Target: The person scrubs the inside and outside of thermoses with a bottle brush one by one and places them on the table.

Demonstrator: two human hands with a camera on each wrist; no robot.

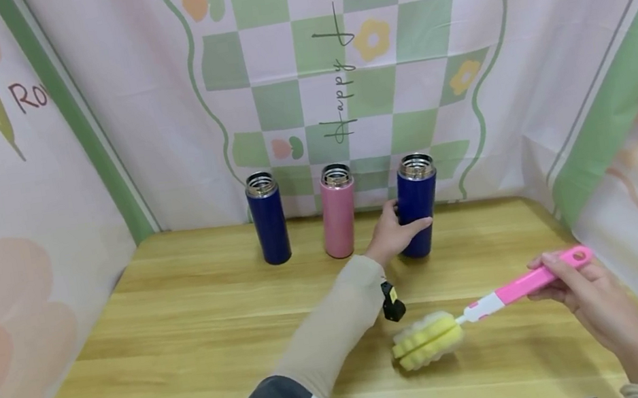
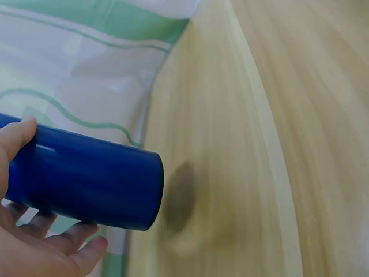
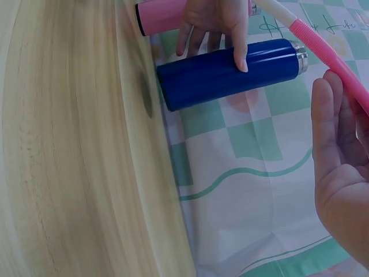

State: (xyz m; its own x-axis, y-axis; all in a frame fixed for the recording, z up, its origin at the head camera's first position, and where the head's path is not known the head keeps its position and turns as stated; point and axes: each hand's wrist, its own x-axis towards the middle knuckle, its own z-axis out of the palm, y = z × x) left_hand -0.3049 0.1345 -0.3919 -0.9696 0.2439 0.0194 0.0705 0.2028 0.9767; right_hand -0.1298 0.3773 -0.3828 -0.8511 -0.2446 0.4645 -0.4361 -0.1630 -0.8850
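Observation:
My left hand point(image 1: 389, 236) grips the right-hand dark blue bottle point(image 1: 418, 198), its thumb across the near side. The bottle is lidless, mouth up, its bare metal neck showing. In the left wrist view the base of this blue bottle point(image 2: 98, 179) hangs a little off the wood, apart from its shadow. My right hand point(image 1: 600, 301) holds a bottle brush by its pink handle point(image 1: 529, 282). The brush's yellow sponge head point(image 1: 429, 340) points left, low over the table. In the right wrist view the pink handle point(image 3: 323, 49) lies against the fingers.
A pink bottle point(image 1: 339, 220) and another dark blue bottle point(image 1: 270, 227) stand upright and lidless to the left, near the table's back edge. Behind the wooden table point(image 1: 179, 337) hangs a green-and-white checked cloth point(image 1: 322, 54), with printed cloth at both sides.

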